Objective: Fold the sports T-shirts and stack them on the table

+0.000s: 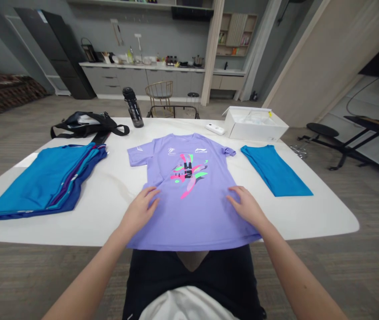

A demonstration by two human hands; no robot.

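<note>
Head view: the purple shirt (189,218) is lying unfolded at centre, the left hand (140,209) and right hand (245,208) touching its sides, fingers loosely spread; folded clothes (39,178) are sitting stacked at left.

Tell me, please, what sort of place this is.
Probably a home's open kitchen and dining area: a fridge and a long kitchen counter stand along the back, with a white table in front.
</note>
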